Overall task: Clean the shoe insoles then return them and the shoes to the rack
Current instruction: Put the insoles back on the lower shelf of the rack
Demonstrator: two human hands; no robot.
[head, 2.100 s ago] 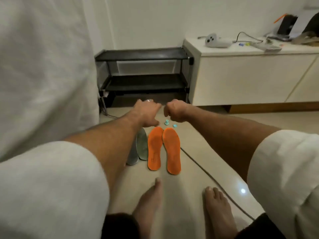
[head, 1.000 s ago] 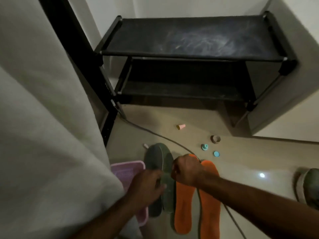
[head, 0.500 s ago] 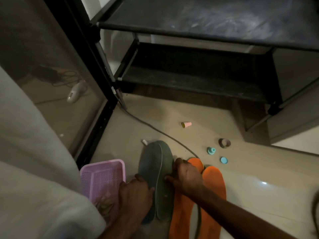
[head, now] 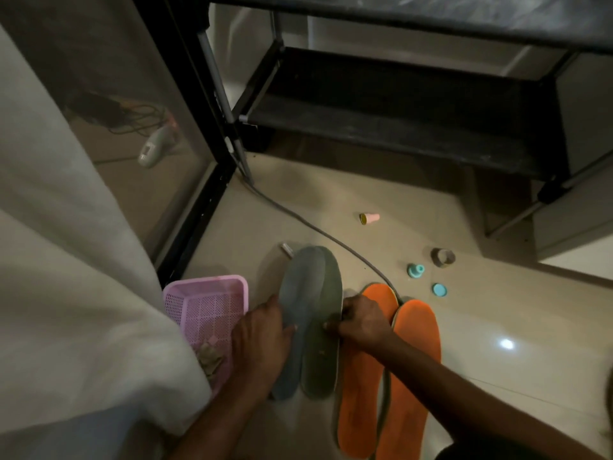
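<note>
Two grey-green insoles [head: 311, 313] lie overlapping on the tiled floor, toes pointing away from me. My left hand [head: 262, 340] holds the left edge of the left one. My right hand [head: 361, 322] pinches the right edge of the right one, fingers curled over it. Two orange insoles [head: 408, 363] lie side by side just right of my right hand. The black two-shelf shoe rack [head: 398, 127] stands beyond them with no shoes visible on it.
A pink mesh basket [head: 205, 303] with a crumpled cloth in it sits left of the insoles. A grey cable [head: 315, 230] runs across the floor and under the orange insoles. Small caps, a pink cone [head: 370, 218] and a tape ring [head: 442, 257] lie scattered. A glass door [head: 132, 127] stands at left.
I have bent down from standing toward the floor. Both hands have come down onto the grey-green insoles and taken hold of their edges.
</note>
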